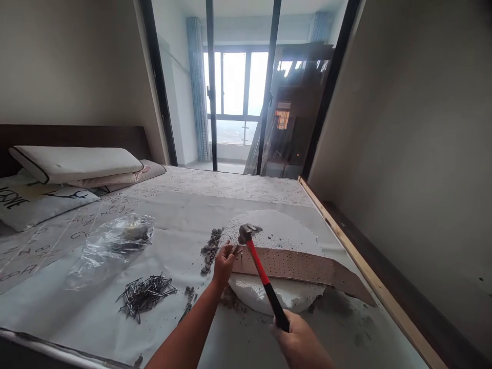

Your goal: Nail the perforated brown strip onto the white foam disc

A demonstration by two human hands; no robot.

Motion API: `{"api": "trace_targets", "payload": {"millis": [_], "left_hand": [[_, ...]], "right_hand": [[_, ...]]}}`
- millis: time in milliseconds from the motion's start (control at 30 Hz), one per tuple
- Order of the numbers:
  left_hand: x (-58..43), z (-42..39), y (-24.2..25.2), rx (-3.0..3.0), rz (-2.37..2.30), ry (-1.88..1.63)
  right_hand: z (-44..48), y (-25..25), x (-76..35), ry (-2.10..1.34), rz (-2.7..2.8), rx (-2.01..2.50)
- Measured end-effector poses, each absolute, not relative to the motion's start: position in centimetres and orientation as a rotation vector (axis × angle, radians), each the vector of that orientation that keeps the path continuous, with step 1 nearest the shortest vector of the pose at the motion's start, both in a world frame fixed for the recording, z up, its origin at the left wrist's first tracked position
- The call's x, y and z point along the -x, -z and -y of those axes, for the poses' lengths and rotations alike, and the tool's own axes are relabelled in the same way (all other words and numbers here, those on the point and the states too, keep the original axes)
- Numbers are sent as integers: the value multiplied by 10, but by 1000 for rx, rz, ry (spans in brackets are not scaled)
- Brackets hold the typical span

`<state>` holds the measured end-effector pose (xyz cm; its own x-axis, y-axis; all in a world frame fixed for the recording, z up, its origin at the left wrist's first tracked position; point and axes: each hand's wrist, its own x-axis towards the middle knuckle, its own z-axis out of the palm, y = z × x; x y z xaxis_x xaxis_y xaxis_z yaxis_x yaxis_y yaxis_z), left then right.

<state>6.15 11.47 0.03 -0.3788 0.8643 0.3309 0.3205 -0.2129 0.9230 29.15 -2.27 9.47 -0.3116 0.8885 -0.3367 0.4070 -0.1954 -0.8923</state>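
My right hand [298, 335] is wrapped round the black grip of a claw hammer [262, 269] with a red and black handle. The hammer's metal head is above the left end of a brown strip [295, 266] dotted with rows of small holes. At that end, my left hand [224, 264] pinches what looks like a thin nail [238, 251], its fingertips close to the hammer head. Beneath the strip lies a round white foam slab [286, 228] with a rough, crumbly surface. The strip's right end extends past the slab.
A pile of loose nails [146, 294] lies on the pale sheet at left, near a clear plastic bag [115, 241]. Dark crumbs [210, 251] are scattered beside the slab. Pillows [80, 164] rest at the back left. A wooden rail [353, 251] edges the bed's right side.
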Motion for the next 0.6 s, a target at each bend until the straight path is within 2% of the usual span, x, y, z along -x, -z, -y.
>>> {"api": "trace_targets", "payload": {"millis": [233,333,433,600], "left_hand": [[-54,-118,-2,-1208,-1473,-1685],[-47,-111,-11,-1223,-1572,-1691],[-31,-97,-23,-1277,-1713,-1694],[10,-66,-34,-1269,-1976,-1373]], "right_hand": [[18,-74,-286,-1525,1669,1558],[24,-66,-286,-1543,1622,1498],[25,-62,-285,-1703,1499,1441],[18,-61,-283,-1992,1172,1261]]}}
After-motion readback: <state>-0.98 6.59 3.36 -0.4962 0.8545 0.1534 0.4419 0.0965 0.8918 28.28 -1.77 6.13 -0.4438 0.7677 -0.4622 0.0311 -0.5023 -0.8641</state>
